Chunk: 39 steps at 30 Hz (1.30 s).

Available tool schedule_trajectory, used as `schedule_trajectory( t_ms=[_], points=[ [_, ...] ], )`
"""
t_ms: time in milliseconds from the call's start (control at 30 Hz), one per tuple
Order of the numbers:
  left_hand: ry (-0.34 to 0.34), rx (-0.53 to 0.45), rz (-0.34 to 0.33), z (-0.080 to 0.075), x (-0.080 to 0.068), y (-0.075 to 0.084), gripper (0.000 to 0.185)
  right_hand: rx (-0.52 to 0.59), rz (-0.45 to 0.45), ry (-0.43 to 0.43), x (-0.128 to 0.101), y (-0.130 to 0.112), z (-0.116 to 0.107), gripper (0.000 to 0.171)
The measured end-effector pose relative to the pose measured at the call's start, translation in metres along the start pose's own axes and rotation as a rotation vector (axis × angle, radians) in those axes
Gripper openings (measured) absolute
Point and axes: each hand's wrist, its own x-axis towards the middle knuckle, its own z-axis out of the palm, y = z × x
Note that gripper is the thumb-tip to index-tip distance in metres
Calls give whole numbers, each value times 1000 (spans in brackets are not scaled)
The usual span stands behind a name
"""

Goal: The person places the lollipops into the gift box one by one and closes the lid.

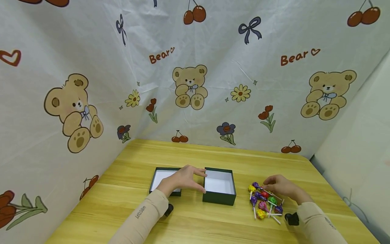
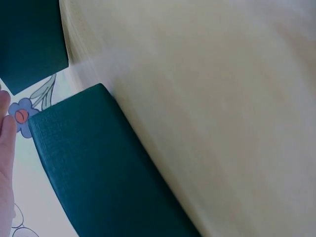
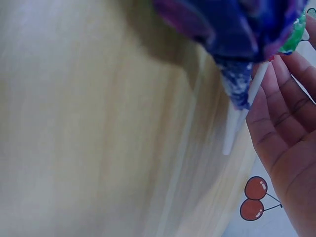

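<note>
Hands first: we see the left hand [image 1: 184, 179] resting on the near-left edge of the green box [image 1: 220, 186], thumb and fingers curled on its wall. The right hand [image 1: 281, 188] sits well apart from it, on the pile of lollipops [image 1: 264, 201], and its fingers pinch a purple lollipop [image 3: 237, 44]. Just to the left of the box we see its lid [image 1: 163, 179], lying open side up. All of it sits on the yellow wooden table [image 1: 198, 223], with the bear cloth [image 1: 189, 67] behind.
</note>
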Motion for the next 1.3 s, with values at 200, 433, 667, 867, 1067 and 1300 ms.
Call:
schedule_trajectory(
  t_ms=[200,433,667,867,1067,1300],
  points=[
    [-13,30,12,1,1,0,60,3,10,6,1,2,2,31],
    [-21,58,5,1,-1,3,58,-3,-4,9,2,2,2,24],
    [-13,69,12,0,0,3,56,-18,4,19,3,2,2,20],
    [-11,91,11,0,-1,2,57,-27,-6,24,1,-1,3,20],
    [-8,123,5,1,-2,4,56,-18,-23,20,1,0,4,20],
    [-6,137,17,1,-3,6,57,-29,-5,45,-2,-3,1,21]
  ],
)
